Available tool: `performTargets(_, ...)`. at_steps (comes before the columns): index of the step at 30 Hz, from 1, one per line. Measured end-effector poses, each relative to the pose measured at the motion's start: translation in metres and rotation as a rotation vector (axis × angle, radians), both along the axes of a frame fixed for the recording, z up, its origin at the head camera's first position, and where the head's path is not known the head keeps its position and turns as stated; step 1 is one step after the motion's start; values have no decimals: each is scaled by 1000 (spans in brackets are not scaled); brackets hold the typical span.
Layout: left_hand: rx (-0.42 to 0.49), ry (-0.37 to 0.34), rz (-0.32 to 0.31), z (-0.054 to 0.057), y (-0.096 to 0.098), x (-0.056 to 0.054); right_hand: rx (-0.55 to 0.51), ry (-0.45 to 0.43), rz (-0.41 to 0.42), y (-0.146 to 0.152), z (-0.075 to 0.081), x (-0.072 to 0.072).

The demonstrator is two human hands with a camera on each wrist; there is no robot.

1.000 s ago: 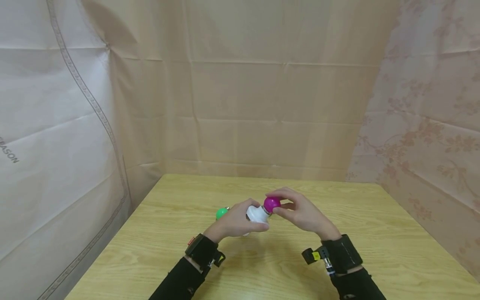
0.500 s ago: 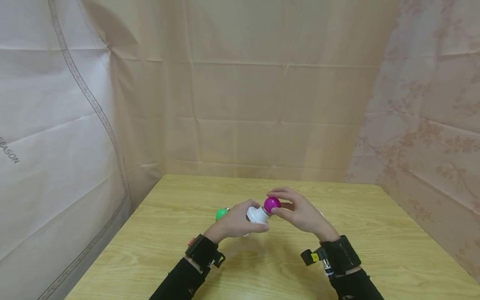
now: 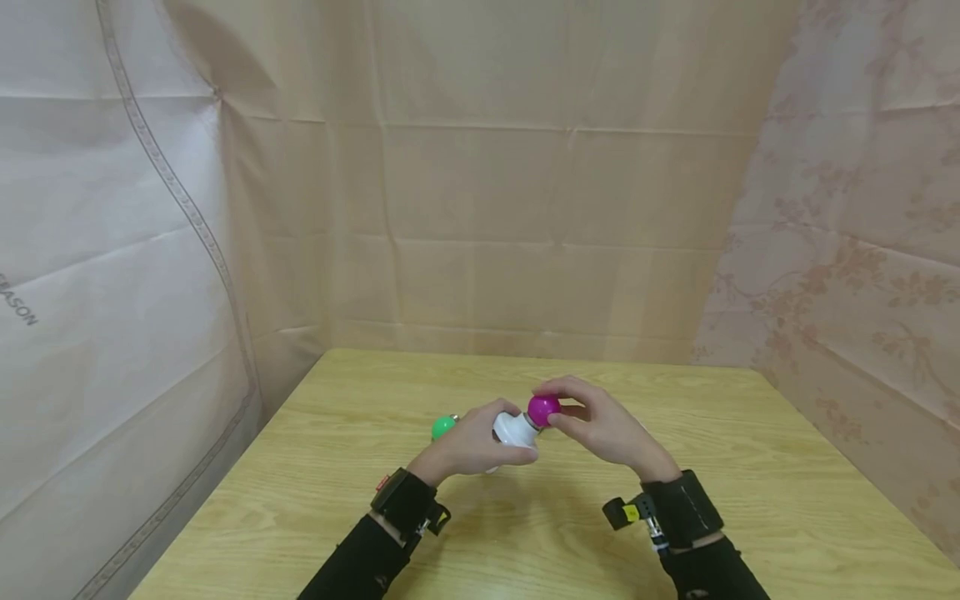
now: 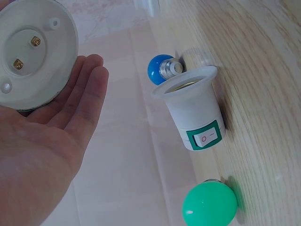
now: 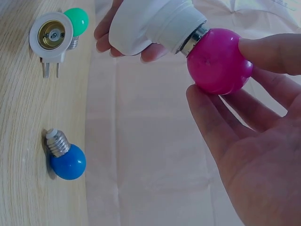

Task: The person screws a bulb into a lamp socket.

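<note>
Magenta bulb (image 5: 220, 63): seemed light, fragile, best held at its widest.
Left hand (image 3: 471, 442): gripped white lampholder (image 3: 514, 429).
Right hand (image 3: 609, 427): pinched the bulb.

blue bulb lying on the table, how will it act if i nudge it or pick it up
The blue bulb will probably roll in a curve, as its round head is wider than its metal screw base. Its smooth surface may feel slippery, though the ridges on the base should give some grip.
</note>
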State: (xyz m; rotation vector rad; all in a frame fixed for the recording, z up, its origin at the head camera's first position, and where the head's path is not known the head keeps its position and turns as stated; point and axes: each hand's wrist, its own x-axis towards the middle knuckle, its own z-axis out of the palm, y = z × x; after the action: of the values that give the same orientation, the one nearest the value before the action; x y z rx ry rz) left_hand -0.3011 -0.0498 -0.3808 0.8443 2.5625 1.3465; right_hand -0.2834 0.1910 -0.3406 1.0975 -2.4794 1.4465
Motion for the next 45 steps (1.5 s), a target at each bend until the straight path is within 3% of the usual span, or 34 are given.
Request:
performTargets(20, -26, 0, 6, 1, 0, 2, 25, -10, -102, -3, -2, 3)
performTargets(29, -16, -7, 7, 2, 0, 2, 3, 24, -59, -1, -1, 1)
performTargets(40, -16, 2, 0, 0, -1, 1, -29, -1, 26, 4, -1, -1)
performTargets(45, -12, 6, -2, -1, 0, 0, -16, -7, 26, 5, -2, -1)
